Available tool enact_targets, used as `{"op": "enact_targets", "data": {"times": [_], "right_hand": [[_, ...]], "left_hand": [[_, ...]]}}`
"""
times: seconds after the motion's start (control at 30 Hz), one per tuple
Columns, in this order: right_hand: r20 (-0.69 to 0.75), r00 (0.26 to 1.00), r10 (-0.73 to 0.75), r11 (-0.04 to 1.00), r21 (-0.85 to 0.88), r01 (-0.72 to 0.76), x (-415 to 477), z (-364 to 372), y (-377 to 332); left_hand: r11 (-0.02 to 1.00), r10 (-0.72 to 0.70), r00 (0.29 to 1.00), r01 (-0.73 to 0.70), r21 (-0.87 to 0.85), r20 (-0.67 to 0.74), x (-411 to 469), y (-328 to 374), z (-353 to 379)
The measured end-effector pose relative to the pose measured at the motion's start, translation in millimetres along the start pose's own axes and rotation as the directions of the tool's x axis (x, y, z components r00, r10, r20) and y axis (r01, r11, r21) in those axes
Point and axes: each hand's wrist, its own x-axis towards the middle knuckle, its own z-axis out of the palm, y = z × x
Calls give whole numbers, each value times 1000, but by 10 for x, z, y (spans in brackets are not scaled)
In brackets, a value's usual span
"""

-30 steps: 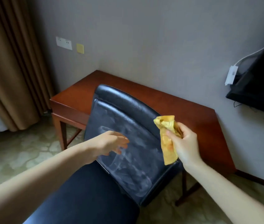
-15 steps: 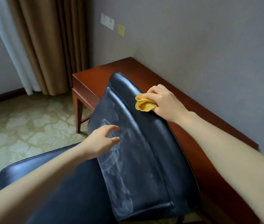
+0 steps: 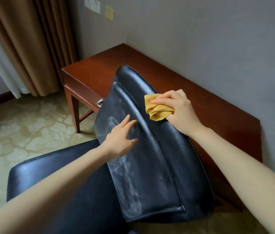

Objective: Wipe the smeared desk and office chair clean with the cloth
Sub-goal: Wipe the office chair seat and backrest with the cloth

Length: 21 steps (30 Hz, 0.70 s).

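Note:
A black leather office chair [image 3: 158, 166] stands against the reddish-brown wooden desk [image 3: 209, 102]. White smears cover the front of its backrest, mostly on the left and lower part. My right hand [image 3: 178, 110] presses a crumpled yellow cloth [image 3: 157, 108] on the upper right of the backrest, near its top edge. My left hand [image 3: 121, 137] rests flat on the smeared backrest, fingers spread, holding nothing. The chair's seat [image 3: 62, 179] lies under my left forearm.
A grey wall [image 3: 200, 39] runs behind the desk, with a white socket plate [image 3: 92, 5] and a yellow note [image 3: 109, 13]. Brown curtains [image 3: 28, 44] hang at the left. Patterned beige carpet [image 3: 23, 129] covers the floor. A metal drawer handle [image 3: 100, 103] shows on the desk front.
My right hand has slid the cloth to the right along the top of the backrest. My left hand has spread flatter on the smeared area. The view has shifted slightly.

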Motion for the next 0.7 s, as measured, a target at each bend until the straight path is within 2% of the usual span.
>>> {"op": "enact_targets", "data": {"times": [0.1, 0.17, 0.27, 0.33, 0.4, 0.53, 0.63, 0.7], "right_hand": [[-49, 997, 62, 988, -135, -68, -312, -47, -143], [-42, 998, 37, 956, -289, -48, -501, -85, -293], [97, 991, -88, 860, -495, 125, -769, -153, -540], [210, 972, -103, 792, -575, 208, -1013, -177, -783], [309, 949, -66, 756, -605, 250, -1241, -209, -1009], [483, 876, 3, 747, -583, 319, -1668, -297, -1398], [598, 802, 3, 736, -544, 403, -1890, -379, -1614], [624, 781, -25, 717, -533, 449, -1911, -442, -1628]], "left_hand": [[994, 85, 990, -92, 65, 111, -46, 0, 28], [976, 127, 977, -154, 154, 172, -95, -3, 47], [932, 202, 957, -254, 260, 210, -144, 7, 93], [885, 258, 928, -339, 320, 270, -209, 17, 127], [828, 303, 899, -412, 381, 316, -262, 19, 179], [730, 369, 860, -503, 463, 352, -328, 1, 252], [703, 380, 853, -517, 488, 357, -346, 19, 254], [710, 380, 850, -521, 473, 366, -341, 34, 246]]}}
